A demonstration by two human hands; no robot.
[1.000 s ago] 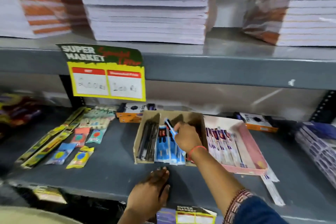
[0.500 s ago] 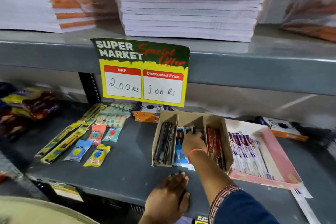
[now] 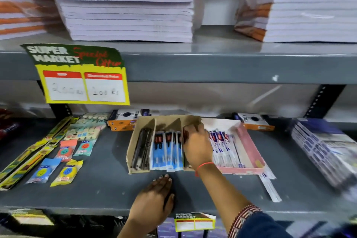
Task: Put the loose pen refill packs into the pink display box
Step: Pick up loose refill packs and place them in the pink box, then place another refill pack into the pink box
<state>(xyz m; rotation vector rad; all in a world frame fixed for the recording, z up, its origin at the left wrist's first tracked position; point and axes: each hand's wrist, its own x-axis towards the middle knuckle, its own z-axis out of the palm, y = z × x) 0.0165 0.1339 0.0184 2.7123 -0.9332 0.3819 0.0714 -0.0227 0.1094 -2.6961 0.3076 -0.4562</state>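
The pink display box lies flat on the grey shelf, right of centre, with white-and-blue refill packs in a row inside. Two loose packs stick out from under its front right corner. Left of it stands a brown cardboard box with dark refills in its left slot and blue packs in the middle one. My right hand covers the right slot, fingers curled down on red packs; its grip is hidden. My left hand rests flat on the shelf, holding nothing.
Sharpener and eraser packets and long yellow-green packs lie at the left. Orange-and-white boxes sit at the back, and bundled blue packs at the right. A price sign hangs from the upper shelf, which bears paper stacks.
My right hand put a blue pack into the middle slot, then shifted right over the red packs. The left hand stayed on the shelf. The camera swung back to the right.
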